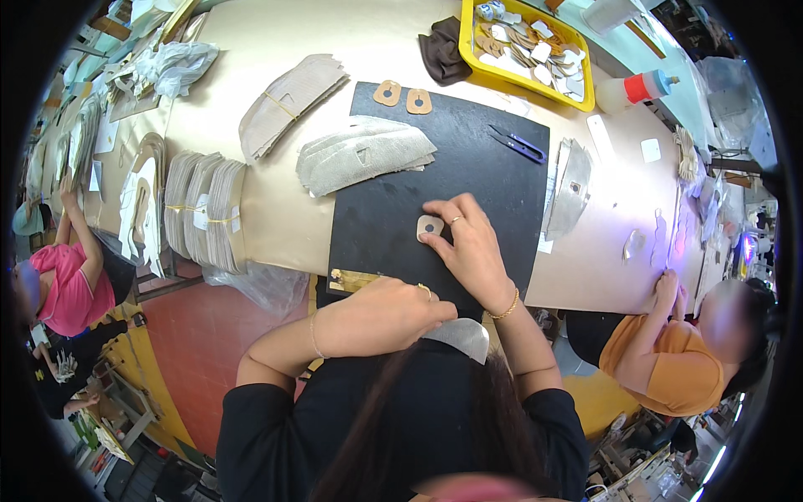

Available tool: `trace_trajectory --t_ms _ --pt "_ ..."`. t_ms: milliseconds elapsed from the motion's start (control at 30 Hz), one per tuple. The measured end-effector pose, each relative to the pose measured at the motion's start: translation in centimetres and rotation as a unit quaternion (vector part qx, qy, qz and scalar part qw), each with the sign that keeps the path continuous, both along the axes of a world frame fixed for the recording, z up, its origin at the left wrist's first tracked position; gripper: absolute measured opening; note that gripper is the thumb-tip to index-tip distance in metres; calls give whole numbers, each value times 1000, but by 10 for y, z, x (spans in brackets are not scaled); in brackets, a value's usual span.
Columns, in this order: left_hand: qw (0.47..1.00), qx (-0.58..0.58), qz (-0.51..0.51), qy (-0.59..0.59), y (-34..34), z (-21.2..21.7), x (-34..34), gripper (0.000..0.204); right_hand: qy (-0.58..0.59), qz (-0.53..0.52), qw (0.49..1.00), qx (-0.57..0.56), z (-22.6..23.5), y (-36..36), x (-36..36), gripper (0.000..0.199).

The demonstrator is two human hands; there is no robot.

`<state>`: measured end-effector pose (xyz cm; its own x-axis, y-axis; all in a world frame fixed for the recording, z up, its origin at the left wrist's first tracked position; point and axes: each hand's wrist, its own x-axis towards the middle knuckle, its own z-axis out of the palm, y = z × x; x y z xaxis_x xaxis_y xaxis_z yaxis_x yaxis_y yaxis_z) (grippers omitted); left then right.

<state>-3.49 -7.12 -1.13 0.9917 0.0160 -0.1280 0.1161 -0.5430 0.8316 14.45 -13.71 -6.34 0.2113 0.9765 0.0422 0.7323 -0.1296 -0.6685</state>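
On the black mat (401, 234), my right hand (468, 238) has thumb and forefinger at the edges of a small tan patch (429, 224) with a dark hole in its middle. My left hand (376, 314) is closed close to my body, over a curved light-grey cut piece (464, 337) that sticks out beneath its fingers; the grip itself is partly hidden. Two more tan patches with holes (386, 93) lie at the mat's far edge. A fanned stack of grey cut pieces (364, 155) rests across the mat's left side.
Thread snips (519, 144) lie on the mat's right. A yellow tray (468, 63) of small cut parts and a red-banded bottle (640, 88) stand at the far right. Tied stacks (203, 205) line the left. A co-worker in orange (669, 360) sits at right, another in pink (71, 284) at left.
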Motion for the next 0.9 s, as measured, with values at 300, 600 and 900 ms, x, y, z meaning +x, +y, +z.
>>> trace_trajectory --t_ms 300,600,900 --pt "989 -74 129 -9 14 -14 5 23 360 151 907 -155 32 -47 31 24" --pt "965 -92 229 87 26 -25 -9 23 367 -32 915 -162 13 -56 16 22" --pt "942 -150 284 94 20 -27 -14 21 374 -24 909 -182 18 -43 18 23"
